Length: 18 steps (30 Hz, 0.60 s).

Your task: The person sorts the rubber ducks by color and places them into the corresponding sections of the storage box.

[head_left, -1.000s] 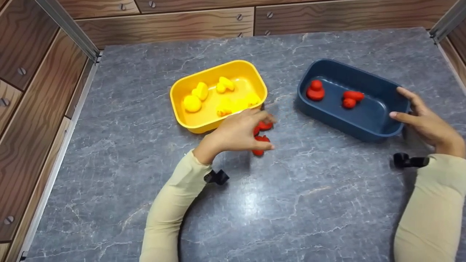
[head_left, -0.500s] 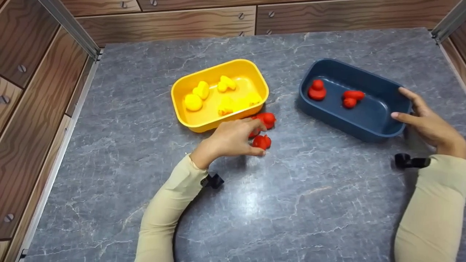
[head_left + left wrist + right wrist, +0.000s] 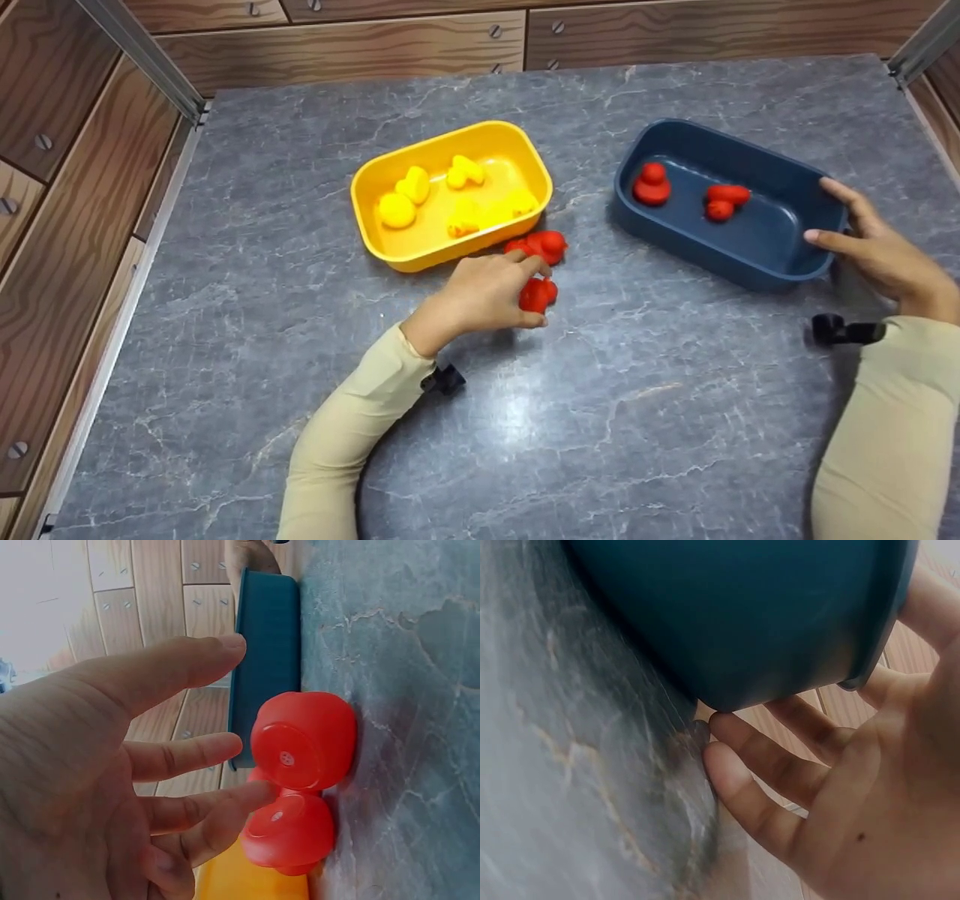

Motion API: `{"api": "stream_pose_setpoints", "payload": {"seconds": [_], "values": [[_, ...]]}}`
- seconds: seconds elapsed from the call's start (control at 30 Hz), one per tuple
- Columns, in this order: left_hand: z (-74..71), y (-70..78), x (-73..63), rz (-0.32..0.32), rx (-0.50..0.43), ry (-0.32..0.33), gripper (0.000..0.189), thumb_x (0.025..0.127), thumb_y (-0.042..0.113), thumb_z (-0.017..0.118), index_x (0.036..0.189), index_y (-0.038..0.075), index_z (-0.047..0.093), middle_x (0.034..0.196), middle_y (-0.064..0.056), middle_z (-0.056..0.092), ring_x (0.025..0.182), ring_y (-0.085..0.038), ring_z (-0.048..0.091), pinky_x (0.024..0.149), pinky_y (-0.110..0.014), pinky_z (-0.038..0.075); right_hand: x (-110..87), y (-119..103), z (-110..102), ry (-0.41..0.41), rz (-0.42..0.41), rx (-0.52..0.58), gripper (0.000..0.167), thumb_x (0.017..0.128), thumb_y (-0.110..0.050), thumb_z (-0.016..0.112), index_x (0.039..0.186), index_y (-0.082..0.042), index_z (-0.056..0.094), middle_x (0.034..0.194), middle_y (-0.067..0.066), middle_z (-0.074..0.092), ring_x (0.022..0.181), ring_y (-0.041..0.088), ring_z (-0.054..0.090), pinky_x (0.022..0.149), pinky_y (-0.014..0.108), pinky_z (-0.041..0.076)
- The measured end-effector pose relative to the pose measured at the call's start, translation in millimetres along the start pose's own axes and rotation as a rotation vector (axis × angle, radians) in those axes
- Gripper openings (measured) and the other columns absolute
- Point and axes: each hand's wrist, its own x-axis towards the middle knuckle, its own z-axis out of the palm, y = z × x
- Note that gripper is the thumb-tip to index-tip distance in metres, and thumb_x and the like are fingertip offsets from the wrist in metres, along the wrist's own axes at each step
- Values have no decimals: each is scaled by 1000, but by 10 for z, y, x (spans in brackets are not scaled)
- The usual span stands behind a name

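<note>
My left hand (image 3: pixel 484 296) hovers at the near side of a red rubber duck (image 3: pixel 538 295), thumb and fingers spread apart. In the left wrist view a gap shows between the thumb and this duck (image 3: pixel 304 741); whether a fingertip touches the ducks is unclear. More red rubber duck (image 3: pixel 551 246) shows just beyond, by the yellow bin (image 3: pixel 409 264), partly behind my fingers. My right hand (image 3: pixel 889 255) grips the right end of the dark blue bin (image 3: pixel 690 251), thumb over the rim. In the right wrist view other fingers lie below the bin wall (image 3: pixel 742 630).
Inside the blue bin lie two red ducks (image 3: pixel 652 184). Several yellow ducks (image 3: pixel 397 211) lie in the yellow bin. Both bins stand on a grey marbled table (image 3: pixel 600 420), bounded by wood-patterned panels (image 3: pixel 337 49) at the back and left.
My left hand has drawn back a little to the left and nearer, uncovering more of the red ducks. The right hand and both bins keep their places.
</note>
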Motion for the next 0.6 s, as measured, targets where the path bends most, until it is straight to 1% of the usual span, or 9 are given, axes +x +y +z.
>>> {"api": "stream_pose_setpoints", "payload": {"seconds": [0.07,0.17,0.27,0.37,0.43,0.47,0.6], "values": [[13,0,10,-10,-5,-18,57,78,53,72,126,26,56,126,-1,60,99,-22,64,75,-43,51,-2,6,-4,-14,-13,13,74,93,6,52,150,-29,21,148,4,22,102,-8,55,80,10,50],[31,-6,23,-18,-4,-32,56,79,52,72,126,26,57,123,0,61,97,-23,64,75,-42,51,2,1,-3,-20,-21,3,75,93,7,52,151,-28,19,146,4,24,102,-8,56,79,10,50],[49,-12,36,-23,1,-37,56,79,51,72,126,25,57,122,0,62,96,-23,64,75,-42,51,12,-4,-2,-25,-13,-20,78,94,7,51,153,-27,14,152,11,14,102,-9,55,80,9,49],[62,-13,49,-29,11,-34,55,80,50,72,127,25,57,121,0,62,95,-24,64,74,-43,51,17,-6,4,-16,6,-38,79,94,5,51,154,-29,12,158,11,3,101,-10,53,79,8,49],[70,-6,59,-33,20,-27,54,80,49,72,126,25,58,120,0,62,95,-24,64,73,-43,51,15,-7,9,-9,7,-33,77,94,6,51,153,-30,15,158,11,5,101,-10,53,79,8,49],[74,-2,63,-36,23,-24,54,80,49,72,126,25,58,118,0,62,95,-24,64,72,-43,52,11,-5,7,-11,3,-15,76,94,6,51,152,-30,16,157,10,8,101,-10,53,79,8,49],[98,16,75,-45,36,-11,50,81,46,71,125,25,59,113,0,62,94,-24,64,71,-43,52,-1,-4,7,-2,-6,-5,72,94,7,51,148,-30,22,150,5,21,101,-10,54,79,8,49]]}}
